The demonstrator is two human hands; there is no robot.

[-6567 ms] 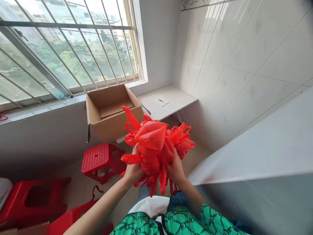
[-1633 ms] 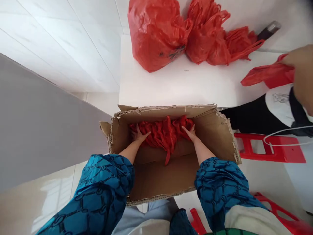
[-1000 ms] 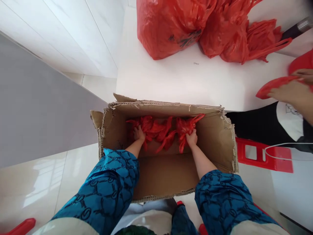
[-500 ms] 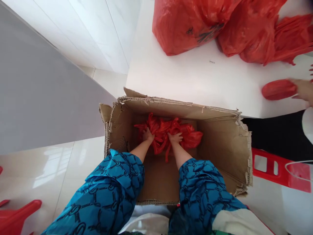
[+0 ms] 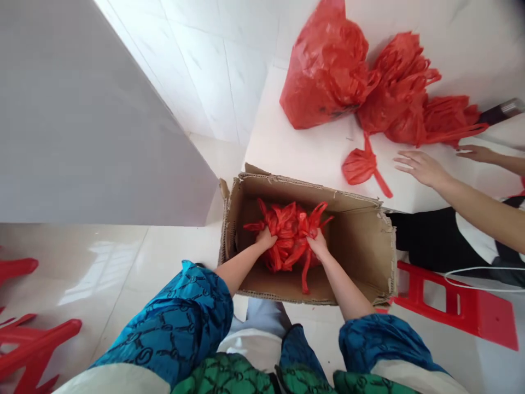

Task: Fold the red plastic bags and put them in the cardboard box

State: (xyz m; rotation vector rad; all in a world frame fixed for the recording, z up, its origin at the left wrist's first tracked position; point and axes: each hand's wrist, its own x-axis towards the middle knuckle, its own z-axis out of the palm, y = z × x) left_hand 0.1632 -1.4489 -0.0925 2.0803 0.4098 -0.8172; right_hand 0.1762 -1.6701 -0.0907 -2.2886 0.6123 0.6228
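Observation:
Inside the torn-edged cardboard box (image 5: 363, 246), a cluster of knotted red plastic bags (image 5: 287, 232) is bunched between my two hands. My left hand (image 5: 266, 239) has its fingers closed on the left side of the cluster. At the right side, my right hand (image 5: 318, 243) grips the bags near a tied handle loop. Fingertips of both hands are partly hidden by the plastic. Loose red handle ends stick up and hang over the front of the cluster. What the bags contain cannot be seen.
On the white table (image 5: 303, 148) behind the box stand large red bags (image 5: 328, 71); a small knotted red bag (image 5: 360, 166) lies nearer. Another person's hand (image 5: 426, 168) reaches in from the right. Red stools (image 5: 463, 306) flank the box; a grey panel (image 5: 123, 137) is at left.
The bags in the box are bunched closer together and look nearer to me, held in both hands. The other person has released the small red bag, now on the table nearer the box.

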